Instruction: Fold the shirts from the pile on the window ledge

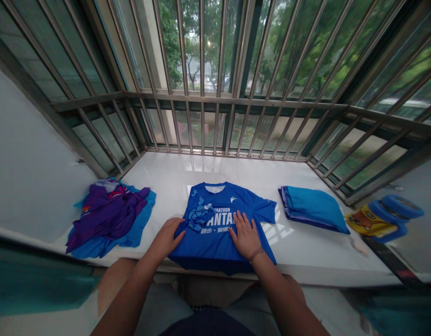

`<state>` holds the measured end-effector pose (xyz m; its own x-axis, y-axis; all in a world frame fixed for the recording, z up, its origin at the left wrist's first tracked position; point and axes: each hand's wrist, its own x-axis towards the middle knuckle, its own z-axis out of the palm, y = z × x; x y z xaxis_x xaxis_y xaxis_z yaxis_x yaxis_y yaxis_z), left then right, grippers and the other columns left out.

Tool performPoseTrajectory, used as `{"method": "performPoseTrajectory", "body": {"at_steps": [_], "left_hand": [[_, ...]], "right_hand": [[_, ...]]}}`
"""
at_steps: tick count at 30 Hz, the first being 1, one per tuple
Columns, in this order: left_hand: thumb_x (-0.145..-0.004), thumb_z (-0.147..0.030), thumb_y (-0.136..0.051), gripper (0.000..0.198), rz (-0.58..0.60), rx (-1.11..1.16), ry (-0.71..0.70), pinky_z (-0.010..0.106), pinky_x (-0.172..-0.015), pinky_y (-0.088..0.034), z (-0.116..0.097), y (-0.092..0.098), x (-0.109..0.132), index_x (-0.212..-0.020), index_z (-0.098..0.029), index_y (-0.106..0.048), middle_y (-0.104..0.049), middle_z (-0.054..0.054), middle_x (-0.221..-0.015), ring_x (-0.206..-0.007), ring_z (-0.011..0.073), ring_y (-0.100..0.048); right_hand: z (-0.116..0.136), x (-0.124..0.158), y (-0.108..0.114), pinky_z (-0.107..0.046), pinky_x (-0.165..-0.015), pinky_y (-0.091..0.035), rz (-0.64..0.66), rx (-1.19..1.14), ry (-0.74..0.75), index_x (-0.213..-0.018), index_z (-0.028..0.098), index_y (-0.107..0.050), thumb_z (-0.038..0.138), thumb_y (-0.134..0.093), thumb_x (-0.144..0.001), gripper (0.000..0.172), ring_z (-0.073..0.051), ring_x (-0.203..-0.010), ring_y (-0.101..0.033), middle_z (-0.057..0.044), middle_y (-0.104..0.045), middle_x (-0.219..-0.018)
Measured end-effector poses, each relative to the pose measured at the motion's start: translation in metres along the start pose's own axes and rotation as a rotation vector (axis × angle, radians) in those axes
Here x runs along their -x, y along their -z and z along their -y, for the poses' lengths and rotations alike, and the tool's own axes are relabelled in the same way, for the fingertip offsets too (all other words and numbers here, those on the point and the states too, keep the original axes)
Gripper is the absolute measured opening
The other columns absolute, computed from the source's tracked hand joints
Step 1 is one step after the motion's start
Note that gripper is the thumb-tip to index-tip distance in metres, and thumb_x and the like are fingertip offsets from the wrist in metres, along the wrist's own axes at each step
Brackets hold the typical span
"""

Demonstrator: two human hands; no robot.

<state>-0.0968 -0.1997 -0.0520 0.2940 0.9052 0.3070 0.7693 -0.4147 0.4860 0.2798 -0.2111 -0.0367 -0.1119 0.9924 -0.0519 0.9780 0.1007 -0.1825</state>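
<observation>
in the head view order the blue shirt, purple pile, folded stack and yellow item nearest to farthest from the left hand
1. Blue shirt: directly under the left hand, touching it.
2. Purple pile: left of the shirt, just beyond the hand.
3. Folded stack: right of the shirt.
4. Yellow item: farthest right, past the stack.

Across the chest of the blue T-shirt point(220, 200) you can read white "RATHON", with larger white "ANTA" below it, both cut off at their edges. Under them runs smaller white Chinese lettering point(212, 230): "跑步" is clear, and the rest is too blurred to tell.
</observation>
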Motion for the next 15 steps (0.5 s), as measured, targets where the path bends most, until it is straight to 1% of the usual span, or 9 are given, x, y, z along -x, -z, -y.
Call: {"method": "performPoseTrajectory", "body": {"at_steps": [2,4,9,12,15], "left_hand": [[-0.103,-0.03,-0.06,0.032,0.038,-0.019,-0.003,0.051,-0.116,-0.053,0.005,0.005,-0.004,-0.132,-0.025,-0.069,-0.074,0.012,-0.129,-0.125,0.0302,-0.069],[-0.103,-0.029,-0.059,0.03,0.061,-0.069,0.02,0.049,-0.113,-0.054,0.004,0.009,-0.011,-0.13,-0.024,-0.07,-0.075,0.012,-0.125,-0.121,0.0299,-0.069],[-0.103,-0.022,-0.055,0.036,0.143,-0.193,0.115,0.041,-0.104,-0.055,-0.002,0.015,-0.024,-0.136,-0.023,-0.07,-0.074,0.012,-0.122,-0.114,0.0282,-0.071],[-0.103,-0.02,-0.053,0.037,0.163,-0.194,0.167,0.037,-0.099,-0.056,0.002,0.021,-0.022,-0.134,-0.026,-0.072,-0.073,0.01,-0.119,-0.11,0.0258,-0.072],[-0.103,-0.02,-0.049,0.037,0.162,-0.103,0.162,0.035,-0.096,-0.057,0.011,0.029,-0.016,-0.13,-0.025,-0.075,-0.073,0.008,-0.114,-0.102,0.0228,-0.072]], "right_hand": [[0.0,0.0,0.0,-0.056,-0.136,-0.009,-0.006,0.006,-0.002,-0.175,0.023,-0.034,0.055,-0.032,-0.112,0.07,-0.029,-0.17,-0.018,-0.006,-0.022,-0.182],[0.001,0.0,0.001,-0.056,-0.136,-0.01,-0.005,0.009,-0.006,-0.175,0.022,-0.034,0.055,-0.032,-0.112,0.07,-0.029,-0.17,-0.018,-0.006,-0.023,-0.182],[0.003,0.001,0.004,-0.056,-0.136,-0.011,0.008,0.012,-0.013,-0.175,0.023,-0.034,0.054,-0.032,-0.113,0.07,-0.028,-0.17,-0.019,-0.006,-0.022,-0.182],[0.003,0.0,0.005,-0.056,-0.136,-0.009,0.018,0.014,-0.015,-0.175,0.023,-0.033,0.055,-0.031,-0.113,0.07,-0.028,-0.17,-0.018,-0.006,-0.023,-0.182],[0.003,0.0,0.005,-0.055,-0.136,-0.009,0.021,0.012,-0.015,-0.175,0.023,-0.033,0.054,-0.032,-0.113,0.07,-0.028,-0.17,-0.018,-0.007,-0.023,-0.182]]}}
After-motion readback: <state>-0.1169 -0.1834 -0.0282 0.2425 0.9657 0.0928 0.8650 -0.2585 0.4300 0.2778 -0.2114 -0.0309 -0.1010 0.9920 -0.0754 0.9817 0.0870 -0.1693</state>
